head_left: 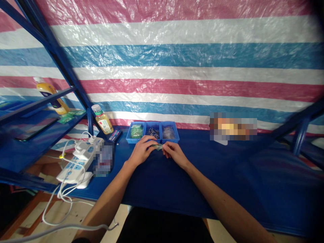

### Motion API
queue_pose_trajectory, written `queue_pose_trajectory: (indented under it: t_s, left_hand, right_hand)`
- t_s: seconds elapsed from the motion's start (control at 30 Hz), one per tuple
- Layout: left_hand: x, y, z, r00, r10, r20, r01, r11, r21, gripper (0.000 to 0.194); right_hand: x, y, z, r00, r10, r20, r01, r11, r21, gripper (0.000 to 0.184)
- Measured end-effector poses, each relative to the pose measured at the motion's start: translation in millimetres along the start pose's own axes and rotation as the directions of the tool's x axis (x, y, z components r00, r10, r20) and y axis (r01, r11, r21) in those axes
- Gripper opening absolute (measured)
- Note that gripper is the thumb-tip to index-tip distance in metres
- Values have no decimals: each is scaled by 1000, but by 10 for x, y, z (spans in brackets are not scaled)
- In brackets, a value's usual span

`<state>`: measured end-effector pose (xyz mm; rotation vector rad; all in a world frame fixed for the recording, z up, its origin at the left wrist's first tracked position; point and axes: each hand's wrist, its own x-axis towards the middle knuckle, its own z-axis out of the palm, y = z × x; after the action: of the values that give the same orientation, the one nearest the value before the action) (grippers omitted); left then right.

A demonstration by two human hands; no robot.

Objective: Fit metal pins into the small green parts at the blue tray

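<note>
A small crinkled, greenish see-through plastic packet [158, 147] is stretched between my two hands, just in front of three joined blue bins. My left hand [143, 150] pinches its left end with curled fingers. The other end is gripped between thumb and fingers of my right hand [176, 153]. Green packets [136, 131] lie in the left bin. Small dark metal pieces [153, 133], like short pins or screws, fill the middle one, partly covered by my left hand's fingers. In the right bin are clear plastic pieces [168, 133]. What the packet contains is too small to tell.
A white power strip [73, 168] with tangled cables sits at the table's left. Behind it stand a drink bottle [103, 121] and a dark blue box [115, 135]. Blue metal posts [89, 121] frame the blue table [162, 189]. A striped sheet [177, 74] hangs behind.
</note>
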<state>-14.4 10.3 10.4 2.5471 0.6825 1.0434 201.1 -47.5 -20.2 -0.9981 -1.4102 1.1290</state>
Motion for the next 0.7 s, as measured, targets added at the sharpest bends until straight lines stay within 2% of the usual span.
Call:
queue_pose_trajectory:
  t_s: [0.1,0.17,0.3,0.43,0.5,0.63,0.7]
  left_hand:
    - [15,7,-16,997,-64,33,65,998,-19,21]
    - [16,3,-9,993,-100,69,102,994,-33,23]
    - [-2,14,19,983,-129,132,137,989,-51,23]
    - [-29,44,29,971,-209,119,215,976,-38,34]
    - [-32,48,30,979,-180,91,185,981,-50,37]
    - [-21,23,31,995,-35,95,44,994,-101,42]
    - [-18,2,31,996,-14,86,24,993,-115,50]
  right_hand:
    - [1,25,33,999,3,-40,-1,998,63,39]
    - [6,52,44,998,0,-58,4,997,71,43]
    - [11,52,33,999,-34,-42,32,999,-32,37]
    - [4,5,17,999,-5,-41,1,996,-91,40]
    - [5,-5,15,999,1,-44,-5,996,-87,42]
    - [18,11,-3,1000,-5,-20,4,998,-65,44]
    - [26,26,-24,1000,10,-13,-10,999,-46,45]
